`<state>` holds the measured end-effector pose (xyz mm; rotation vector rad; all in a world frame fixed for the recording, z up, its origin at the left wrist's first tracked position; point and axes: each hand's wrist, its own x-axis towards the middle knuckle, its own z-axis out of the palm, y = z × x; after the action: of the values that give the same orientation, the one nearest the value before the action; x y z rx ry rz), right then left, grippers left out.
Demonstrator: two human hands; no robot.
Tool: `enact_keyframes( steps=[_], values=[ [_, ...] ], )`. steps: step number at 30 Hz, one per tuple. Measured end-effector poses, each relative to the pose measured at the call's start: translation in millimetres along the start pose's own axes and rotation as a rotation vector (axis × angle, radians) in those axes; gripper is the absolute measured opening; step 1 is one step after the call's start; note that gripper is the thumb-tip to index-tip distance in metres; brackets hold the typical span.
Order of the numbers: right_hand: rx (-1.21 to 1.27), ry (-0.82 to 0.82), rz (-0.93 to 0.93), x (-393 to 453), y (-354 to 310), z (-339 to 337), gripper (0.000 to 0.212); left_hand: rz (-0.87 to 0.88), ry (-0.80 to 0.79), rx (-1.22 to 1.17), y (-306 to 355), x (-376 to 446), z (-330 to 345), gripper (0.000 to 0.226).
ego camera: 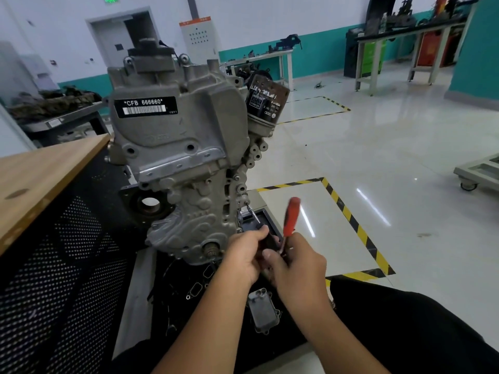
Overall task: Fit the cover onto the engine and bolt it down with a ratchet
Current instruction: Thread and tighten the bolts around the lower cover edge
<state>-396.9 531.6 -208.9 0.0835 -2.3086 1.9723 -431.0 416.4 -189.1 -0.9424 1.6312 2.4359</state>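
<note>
Oil filter (pixel 266 102) (upright) beside engine (pixel 178 147)

Both forearms are bare; black trousers (pixel 421 327) cover the legs.

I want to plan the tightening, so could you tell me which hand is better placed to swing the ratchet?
Probably the right hand: it grips the red-handled ratchet. The left hand holds the extension bar, which runs up to the engine, steadying it.

Matt grey cast-metal engine (pixel 178 147), glossy red plastic ratchet handle (pixel 291 217), pale smooth wooden tabletop (pixel 40 174), glossy tiled floor (pixel 378 157).
</note>
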Motion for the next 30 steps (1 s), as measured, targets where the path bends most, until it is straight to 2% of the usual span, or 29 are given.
enact_keyframes(
  steps=[1,3,4,5,6,9,11,14,15,16,18,19,21,24,25,27,28,29,30],
  values=[
    [0.182,-0.004,0.126,-1.8,-3.1,1.5,0.014,-0.026,-0.016,-0.004,0.2,-1.6,-1.3,0.020],
    [0.745,-0.052,0.493,-2.4,-15.5,0.7,0.012,-0.072,-0.066,-0.023,0.4,-3.9,-4.3,0.025],
    [0.931,-0.071,0.622,-0.8,-18.5,0.3,0.017,-0.074,-0.080,-0.031,0.8,-4.0,-5.4,0.026],
    [0.974,-0.088,0.650,-0.4,-19.4,-1.4,0.018,-0.067,-0.079,-0.035,1.5,-4.8,-5.9,0.026],
    [0.864,-0.094,0.582,0.3,-17.6,-2.4,0.017,-0.056,-0.070,-0.040,1.5,-5.4,-5.4,0.025],
    [0.281,-0.025,0.229,4.5,-7.6,-1.6,0.016,-0.018,-0.025,-0.039,-0.2,-4.7,-1.8,0.017],
    [0.380,0.012,0.263,5.1,-5.7,4.9,0.015,-0.021,-0.012,-0.024,-0.9,-2.6,-3.5,0.020],
    [0.955,-0.144,0.593,-0.3,-19.7,1.0,0.018,-0.044,-0.031,-0.033,1.2,-1.3,-8.6,0.023],
    [1.041,-0.155,0.679,0.2,-23.8,-1.6,0.021,-0.049,-0.044,-0.037,1.8,-1.0,-9.5,0.022],
    [0.986,-0.170,0.669,1.5,-24.8,-3.2,0.020,-0.060,-0.057,-0.038,1.9,-1.4,-10.4,0.022],
    [0.542,-0.146,0.420,3.0,-23.1,-6.9,0.011,-0.081,-0.076,-0.041,1.4,-3.3,-9.3,0.024],
    [0.304,-0.124,0.263,4.0,-19.9,-8.7,0.013,-0.077,-0.071,-0.039,0.9,-3.0,-8.2,0.023],
    [0.019,-0.095,0.082,8.1,-14.0,-4.0,0.018,-0.050,-0.046,-0.028,-0.3,-1.7,-6.0,0.020],
    [0.154,-0.059,0.217,3.3,-9.9,2.6,0.015,-0.077,-0.049,-0.037,-0.7,-1.7,-4.3,0.021],
    [0.353,-0.078,0.352,-0.8,-11.4,2.5,0.013,-0.095,-0.070,-0.059,-0.1,-2.5,-4.4,0.023],
    [0.910,-0.161,0.699,-2.8,-20.2,0.2,0.017,-0.096,-0.095,-0.093,1.7,-1.5,-6.7,0.029],
    [1.007,-0.170,0.767,-1.4,-20.0,-0.8,0.018,-0.088,-0.087,-0.091,2.2,-1.0,-7.2,0.030],
    [0.939,-0.170,0.741,-0.8,-17.8,-1.2,0.016,-0.085,-0.073,-0.083,1.7,-0.7,-7.3,0.028],
    [0.757,-0.166,0.652,0.5,-13.5,-0.2,0.011,-0.089,-0.061,-0.076,0.3,-1.2,-5.9,0.025]
  ],
)
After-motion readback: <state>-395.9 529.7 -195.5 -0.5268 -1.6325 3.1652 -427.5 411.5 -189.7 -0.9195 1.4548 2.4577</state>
